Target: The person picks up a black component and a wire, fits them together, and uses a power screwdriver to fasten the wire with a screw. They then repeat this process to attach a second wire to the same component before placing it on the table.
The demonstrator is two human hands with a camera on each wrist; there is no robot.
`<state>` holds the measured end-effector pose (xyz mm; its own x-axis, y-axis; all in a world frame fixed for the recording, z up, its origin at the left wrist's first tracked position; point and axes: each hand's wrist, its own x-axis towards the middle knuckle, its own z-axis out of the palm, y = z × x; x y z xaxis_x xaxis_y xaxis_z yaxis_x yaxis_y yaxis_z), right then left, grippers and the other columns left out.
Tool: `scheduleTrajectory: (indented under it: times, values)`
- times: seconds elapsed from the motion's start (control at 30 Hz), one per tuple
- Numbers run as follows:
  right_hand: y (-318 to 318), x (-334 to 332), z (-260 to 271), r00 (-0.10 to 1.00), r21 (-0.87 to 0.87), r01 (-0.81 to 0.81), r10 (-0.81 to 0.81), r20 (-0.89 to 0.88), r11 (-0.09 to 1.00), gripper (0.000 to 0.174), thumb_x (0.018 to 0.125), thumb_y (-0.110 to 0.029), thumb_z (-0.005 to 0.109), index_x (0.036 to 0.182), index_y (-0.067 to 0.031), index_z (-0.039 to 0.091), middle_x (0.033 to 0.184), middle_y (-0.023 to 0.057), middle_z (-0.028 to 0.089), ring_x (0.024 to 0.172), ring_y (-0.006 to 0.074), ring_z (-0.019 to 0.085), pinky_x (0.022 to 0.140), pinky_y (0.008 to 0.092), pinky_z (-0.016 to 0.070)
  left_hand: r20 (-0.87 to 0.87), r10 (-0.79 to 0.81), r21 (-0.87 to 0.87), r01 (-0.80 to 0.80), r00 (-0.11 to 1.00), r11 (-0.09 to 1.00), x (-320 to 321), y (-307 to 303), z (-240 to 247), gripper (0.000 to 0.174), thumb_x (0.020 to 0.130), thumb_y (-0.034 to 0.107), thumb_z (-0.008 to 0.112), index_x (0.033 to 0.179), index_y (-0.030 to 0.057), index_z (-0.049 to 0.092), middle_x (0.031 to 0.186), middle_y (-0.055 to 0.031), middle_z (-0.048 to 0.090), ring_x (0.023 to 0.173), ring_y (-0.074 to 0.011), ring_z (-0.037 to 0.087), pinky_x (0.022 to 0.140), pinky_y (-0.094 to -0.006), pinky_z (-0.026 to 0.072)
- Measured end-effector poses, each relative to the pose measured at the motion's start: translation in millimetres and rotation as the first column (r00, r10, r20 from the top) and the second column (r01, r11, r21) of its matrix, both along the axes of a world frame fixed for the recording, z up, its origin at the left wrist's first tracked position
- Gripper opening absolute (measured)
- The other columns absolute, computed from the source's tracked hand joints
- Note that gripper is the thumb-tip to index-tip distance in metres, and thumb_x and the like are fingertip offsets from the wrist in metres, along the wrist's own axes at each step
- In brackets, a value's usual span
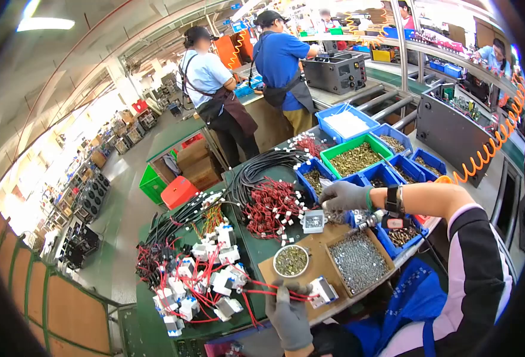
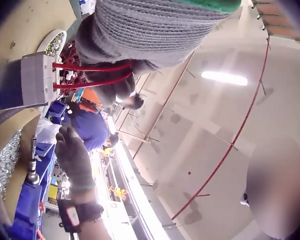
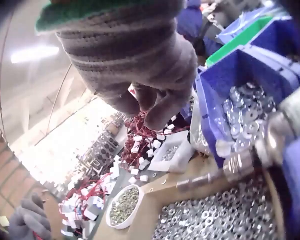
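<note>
2 gloved hands, red wires, tool beside nut box

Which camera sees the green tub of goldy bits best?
The head view: the whole green tub shows, with goldy bits inside. The right wrist view shows only part; the left wrist view, none.

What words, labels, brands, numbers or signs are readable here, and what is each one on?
No text that I can read with confidence.
Small device at the person's right wrist: a red and pale face, any lettering too small and blurred.
Blue cloth on the lap: small white marks, not readable.
Grey machine case on the bench: any markings on its panel too small to read.
</note>
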<state>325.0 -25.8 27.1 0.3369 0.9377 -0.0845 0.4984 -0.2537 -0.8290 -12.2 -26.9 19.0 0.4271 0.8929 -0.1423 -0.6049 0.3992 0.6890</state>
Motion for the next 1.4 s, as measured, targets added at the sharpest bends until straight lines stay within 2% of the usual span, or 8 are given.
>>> scheduleTrajectory:
  times: [0.13, 0.33, 0.5, 0.67, 0.8, 1.07, 1.2, 1.4]
  values:
    - [27.6, 3.0, 4.0, 0.559, -0.045, -0.314, 0.223, 0.799, 0.948, 0.016, 0.083, -0.023, 0.066, 0.097, -0.017, 0.072, 0.095, 0.0022, 0.069, 0.097, 0.0239, 0.062, 0.091, 0.042, 0.0452, -0.035, -0.081, 0.107, 0.084, 0.996, 0.991, -7.9, 2.9, -21.1, 0.023, 0.101, 0.01, 0.054, 0.121, -0.0003, 0.058, 0.092, -0.0104, 0.066, 0.078, -0.0212, 0.065, 0.075, -0.0387, 0.0587]
    - [85.1, 18.6, -33.8, 0.056, -0.33, -0.265, 0.357, 0.933, 0.906, 0.01, 0.082, -0.021, 0.065, 0.09, -0.0196, 0.072, 0.096, -0.0045, 0.067, 0.11, 0.0228, 0.055, 0.096, 0.0418, 0.0386, -0.291, -0.046, -0.081, 0.023, 0.956, 0.996, -37.3, 5.2, -1.9, 0.025, 0.101, 0.011, 0.054, 0.123, -0.0008, 0.058, 0.096, -0.0112, 0.068, 0.085, -0.0209, 0.066, 0.079, -0.0389, 0.0574]
    - [103.8, 13.7, -16.1, 0.448, -0.51, -0.222, 0.551, 0.704, 0.831, 0.039, 0.081, -0.036, 0.07, 0.113, -0.0143, 0.069, 0.112, 0.021, 0.064, 0.114, 0.0367, 0.055, 0.102, 0.0476, 0.0384, -0.238, -0.027, -0.128, -0.004, 0.971, 0.992, -46.8, 14.8, -15.8, 0.025, 0.101, 0.01, 0.054, 0.124, 0.0005, 0.057, 0.094, -0.012, 0.068, 0.084, -0.0217, 0.066, 0.077, -0.0383, 0.0571]
    - [112.8, 30.3, -33.7, 0.615, -0.493, -0.364, 0.601, 0.509, 0.79, 0.053, 0.08, -0.047, 0.071, 0.12, -0.0121, 0.063, 0.107, 0.0213, 0.066, 0.117, 0.0378, 0.057, 0.101, 0.0498, 0.0384, -0.121, -0.039, -0.059, 0.033, 0.992, 0.998, -52.5, 17.5, -48.7, 0.027, 0.1, 0.01, 0.055, 0.125, 0.0001, 0.056, 0.092, -0.0123, 0.067, 0.084, -0.0225, 0.066, 0.078, -0.0382, 0.057]
    - [120.3, -0.2, -9.3, 0.683, -0.585, -0.117, 0.493, 0.539, 0.802, 0.046, 0.081, -0.044, 0.069, 0.111, -0.0095, 0.067, 0.103, 0.0202, 0.069, 0.102, 0.0398, 0.064, 0.095, 0.0492, 0.0417, -0.115, -0.014, -0.03, 0.01, 0.993, 0.999, -48.9, 16.2, -46.6, 0.028, 0.1, 0.012, 0.056, 0.125, -0.0008, 0.055, 0.092, -0.0125, 0.067, 0.085, -0.0221, 0.066, 0.078, -0.0374, 0.057]
    - [89.8, 5.0, 25.4, 0.699, -0.364, -0.025, 0.277, 0.659, 0.931, 0.023, 0.079, -0.021, 0.063, 0.099, -0.017, 0.073, 0.096, 0.0118, 0.071, 0.099, 0.0331, 0.066, 0.089, 0.0447, 0.0439, -0.248, -0.02, -0.067, 0.004, 0.968, 0.998, -27.3, 9.9, -0.5, 0.037, 0.101, 0.006, 0.051, 0.137, -0.0013, 0.049, 0.098, -0.0118, 0.065, 0.085, -0.0206, 0.064, 0.079, -0.0365, 0.0566]
    - [83.1, 12.6, -7.9, 0.462, -0.344, -0.138, 0.368, 0.807, 0.929, 0.033, 0.082, -0.026, 0.066, 0.114, -0.016, 0.069, 0.106, 0.0099, 0.069, 0.101, 0.0323, 0.065, 0.084, 0.0474, 0.0487, -0.225, -0.043, 0.02, 0.049, 0.973, 0.999, -16.3, -3.5, 6.9, 0.034, 0.102, 0.005, 0.05, 0.135, -0.0004, 0.05, 0.097, -0.0115, 0.065, 0.083, -0.0199, 0.064, 0.078, -0.0367, 0.0566]
    - [81.7, -3.0, -12.1, 0.595, -0.449, -0.167, 0.453, 0.664, 0.878, 0.03, 0.086, -0.024, 0.063, 0.112, -0.0088, 0.067, 0.108, 0.0161, 0.07, 0.104, 0.0365, 0.067, 0.087, 0.0483, 0.0513, 0.017, -0.085, 0.174, 0.081, 0.996, 0.981, 3.2, -4.1, -22.9, 0.031, 0.101, 0.007, 0.053, 0.131, 0.0003, 0.053, 0.097, -0.012, 0.067, 0.081, -0.0212, 0.066, 0.077, -0.0375, 0.0575]
